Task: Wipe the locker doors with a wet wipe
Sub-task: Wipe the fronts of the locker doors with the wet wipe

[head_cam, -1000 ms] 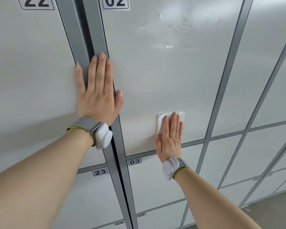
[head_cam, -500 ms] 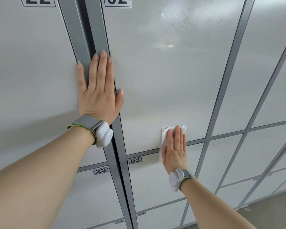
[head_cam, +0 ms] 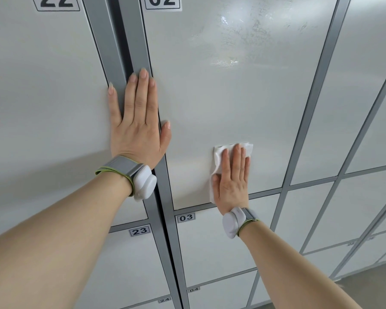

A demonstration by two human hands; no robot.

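Flat-fingered right hand (head_cam: 232, 181) presses the white crumpled wet wipe (head_cam: 218, 157) low on pale grey locker door 02 (head_cam: 232, 97), open left hand (head_cam: 138, 126) bracing the grey frame (head_cam: 112, 41); even pressure and overlapping strokes serve best.

At your left hand (head_cam: 138, 130)'s wrist, centre-left of frame: grey strap (head_cam: 120, 167) edged green, white rounded pod (head_cam: 144, 184) — your right hand (head_cam: 233, 181), lower centre, carries a matching set.
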